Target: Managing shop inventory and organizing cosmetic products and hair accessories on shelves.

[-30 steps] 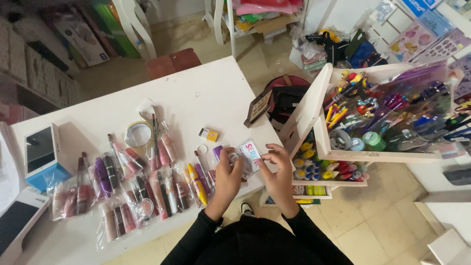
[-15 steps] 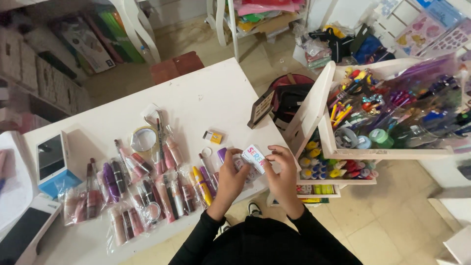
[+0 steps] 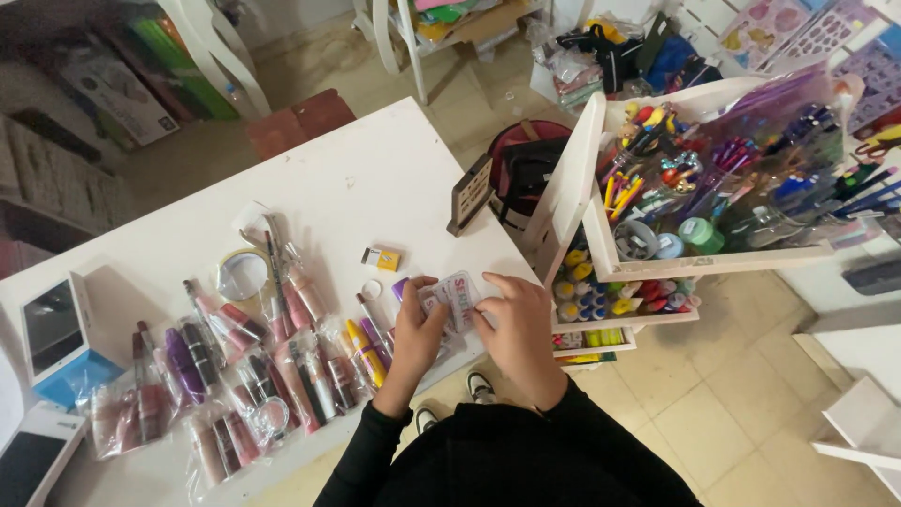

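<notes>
— White table (image 3: 375, 178), what's on it?
— Bagged cosmetics (image 3: 235, 366) at its left.
— And the hands?
— Left hand (image 3: 418, 333) and right hand (image 3: 521, 333) pinch a small clear packet (image 3: 455, 300) together at the table's near edge.

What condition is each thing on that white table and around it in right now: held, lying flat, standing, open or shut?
Small flat packet: held up off the table by both hands.
Left hand: gripping the packet's left edge.
Right hand: gripping its right side.
Clear bags of cosmetics: lying flat in rows, seemingly sealed.
Small yellow box: lying alone, shut.
Tape roll: lying flat.
White table: bare at the far end.
Wooden rack: upright, full of pens.
</notes>
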